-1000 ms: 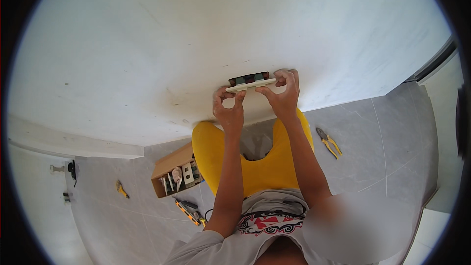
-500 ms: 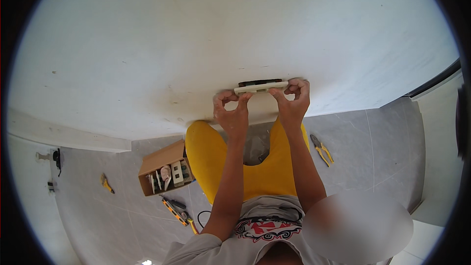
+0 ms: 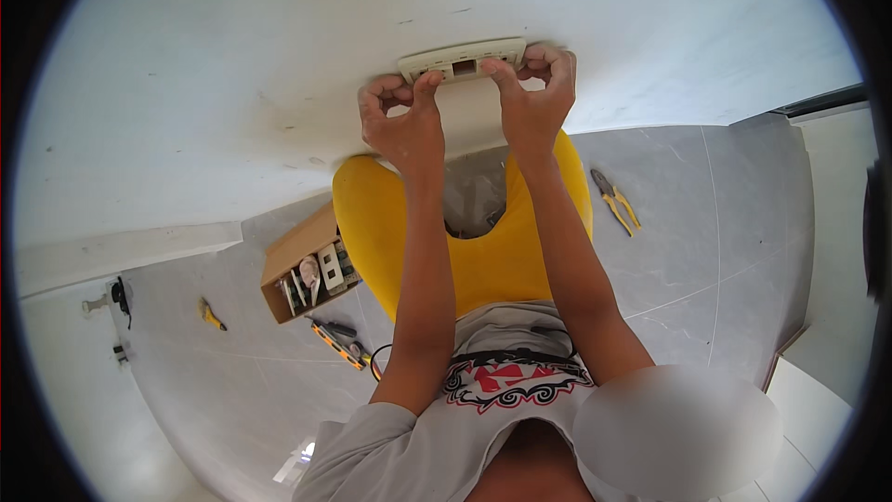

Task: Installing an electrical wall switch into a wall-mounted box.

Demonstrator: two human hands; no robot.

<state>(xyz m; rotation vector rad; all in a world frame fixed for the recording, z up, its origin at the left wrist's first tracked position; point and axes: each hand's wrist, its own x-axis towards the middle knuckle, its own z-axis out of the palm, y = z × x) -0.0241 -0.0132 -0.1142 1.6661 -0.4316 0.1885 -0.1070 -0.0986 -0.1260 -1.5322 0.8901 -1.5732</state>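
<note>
"What has changed?"

"The dark recess visible above the white plate earlier is now hidden; the plate seems closer to lying flat over it."

"Where is the plate?"

"At the wall, above its lower edge."

"And the hands?"

"Left hand clamped on its left end, right hand on its right."

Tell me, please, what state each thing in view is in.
Wall plate: held against the wall, square middle opening uncovered.
Left hand: gripping the plate's left end.
Right hand: gripping its right end.
Cardboard box: open, parts inside.
Pliers: on the floor, handles spread.
Orange tool: lying down.
Yellow-handled tool: lying down, open or shut unclear.
</note>
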